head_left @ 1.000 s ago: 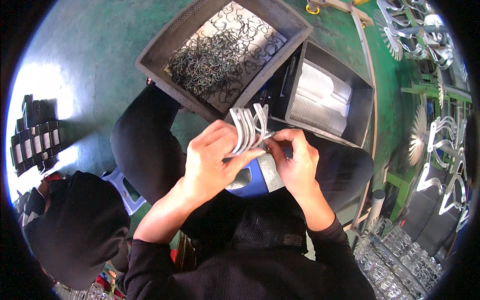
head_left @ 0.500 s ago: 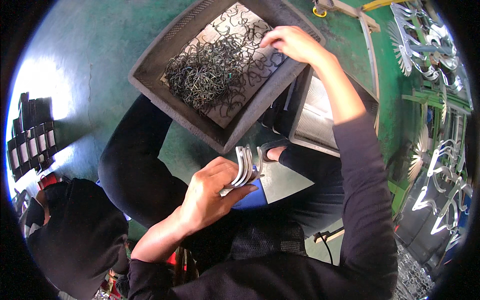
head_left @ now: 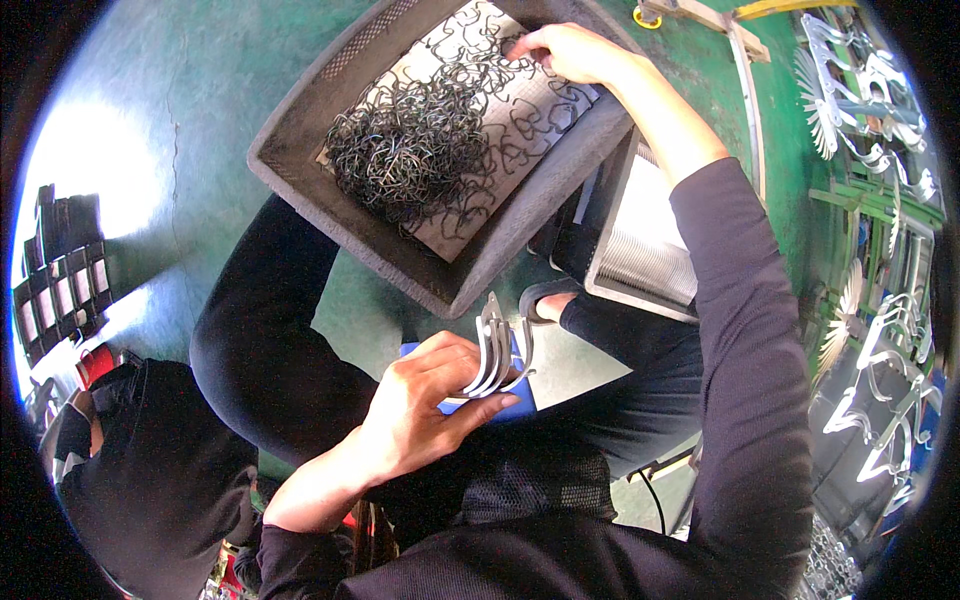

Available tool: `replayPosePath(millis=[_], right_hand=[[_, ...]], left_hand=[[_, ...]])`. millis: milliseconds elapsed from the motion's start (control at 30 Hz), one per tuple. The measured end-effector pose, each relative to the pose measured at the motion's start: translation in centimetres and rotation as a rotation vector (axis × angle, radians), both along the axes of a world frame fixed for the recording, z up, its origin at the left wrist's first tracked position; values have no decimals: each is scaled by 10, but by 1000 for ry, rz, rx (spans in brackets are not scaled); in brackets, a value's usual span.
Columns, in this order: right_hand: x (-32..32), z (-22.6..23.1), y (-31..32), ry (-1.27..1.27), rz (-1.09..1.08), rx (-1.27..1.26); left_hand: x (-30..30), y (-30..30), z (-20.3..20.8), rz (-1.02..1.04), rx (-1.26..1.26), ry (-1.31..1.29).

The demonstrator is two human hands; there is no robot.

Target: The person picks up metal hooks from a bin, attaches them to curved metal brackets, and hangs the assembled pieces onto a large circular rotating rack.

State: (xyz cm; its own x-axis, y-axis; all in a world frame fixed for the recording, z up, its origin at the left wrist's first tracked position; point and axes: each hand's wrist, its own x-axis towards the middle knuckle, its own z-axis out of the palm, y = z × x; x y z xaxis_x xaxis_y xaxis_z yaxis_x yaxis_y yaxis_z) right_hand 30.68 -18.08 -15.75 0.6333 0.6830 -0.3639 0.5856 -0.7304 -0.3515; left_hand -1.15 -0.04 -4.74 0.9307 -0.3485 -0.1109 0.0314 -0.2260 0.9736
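My left hand [head_left: 420,405] is closed around a small stack of curved, shiny metal pieces [head_left: 493,350], held above my lap with their bent ends pointing up. My right hand [head_left: 570,52] reaches into the far right part of a dark grey crate [head_left: 470,285]. Its fingertips are drawn together among loose dark wire hooks [head_left: 500,48]; whether one is between them is too small to see. A tangled heap of such wire hooks [head_left: 405,150] fills the crate's left side, and more lie scattered on its pale lining [head_left: 440,235].
Right of the crate stands a second bin [head_left: 640,245] packed with rows of thin metal parts. Metal pieces hang on a rack [head_left: 880,350] at the far right. Another person in dark clothes [head_left: 155,480] sits at the lower left. Stacked dark boxes [head_left: 65,290] stand at the left.
My right hand has moved farther away and slightly left inside the crate, down to the wire hooks. My left hand keeps its hold on the metal pieces, almost in place.
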Motion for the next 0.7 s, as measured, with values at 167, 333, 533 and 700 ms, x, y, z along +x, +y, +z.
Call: replayPosePath(millis=[167,333,533,700], right_hand=[[-17,7,0,-28,-28,-166],[-13,-5,6,-22,8,-15],[-22,-12,26,-36,57,13],[-14,-8,17,-67,23,-49]], left_hand=[[0,0,0,-2,6,8],[0,-2,1,-1,19,20],[0,-2,1,1,8,10],[0,-1,2,25,12,-7]])
